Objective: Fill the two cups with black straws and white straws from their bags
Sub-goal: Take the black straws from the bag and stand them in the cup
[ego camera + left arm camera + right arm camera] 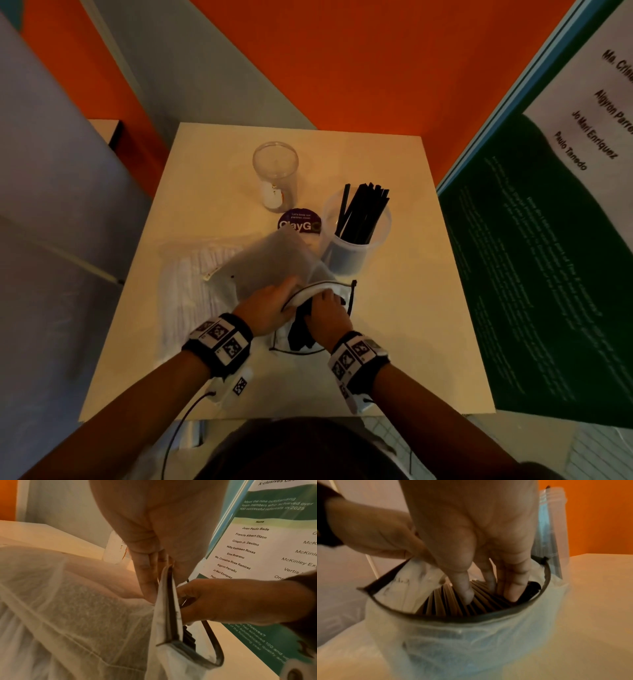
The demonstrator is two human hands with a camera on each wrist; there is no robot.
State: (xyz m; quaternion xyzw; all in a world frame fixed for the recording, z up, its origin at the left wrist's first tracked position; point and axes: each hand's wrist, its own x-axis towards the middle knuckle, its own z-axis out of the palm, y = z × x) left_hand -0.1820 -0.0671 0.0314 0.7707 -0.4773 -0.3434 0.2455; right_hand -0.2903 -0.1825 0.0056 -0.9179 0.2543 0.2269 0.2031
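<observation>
Translucent frosted plastic bag [274, 260], clear glossy plastic cups [275, 171], matt black straws [363, 212], smooth tabletop [411, 308]

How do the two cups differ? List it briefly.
The far cup holds no straws; the near cup holds a bunch of black straws that lean and stick out above its rim. The far cup has a white label low on its side; none shows on the near cup. Both are clear plastic, upright on the table.

Orange wall [359, 61] behind cream table [411, 308] — green poster [534, 274] at right, dim warm light.
</observation>
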